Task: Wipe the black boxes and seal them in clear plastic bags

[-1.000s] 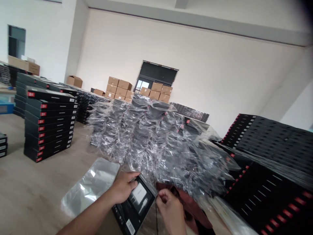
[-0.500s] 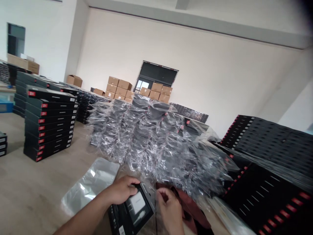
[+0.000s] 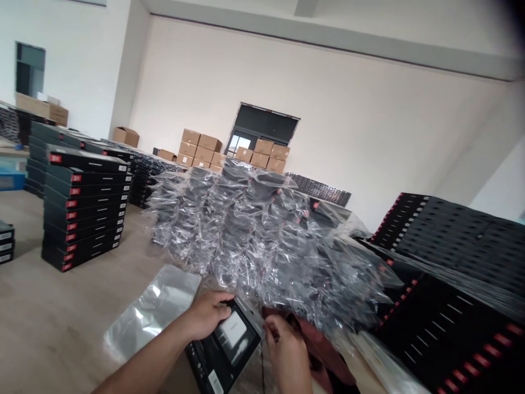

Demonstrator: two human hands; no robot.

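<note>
My left hand [image 3: 209, 316] is closed on the upper left side of a flat black box [image 3: 205, 358], thumb on its top face. Through the box's window show a white charger [image 3: 234, 330] and a white cable plug [image 3: 241, 346]. The box lies tilted, its near end toward me. At its upper right corner my right hand [image 3: 286, 345] is pinched, with clear plastic bag film [image 3: 257, 320] at the fingertips. To the left lie flat clear plastic bags [image 3: 153, 306]. A dark red cloth item [image 3: 320, 345] lies behind the right hand, partly hidden by it.
A large heap of black boxes in clear bags [image 3: 254, 235] stands just ahead. Unwrapped black boxes are stacked at left [image 3: 86, 213] and in rows at right [image 3: 443, 317]. Brown cartons [image 3: 200, 148] are piled by the back wall.
The black box has shifted slightly up and to the right, closer to my right hand's fingers. My left hand keeps its hold.
</note>
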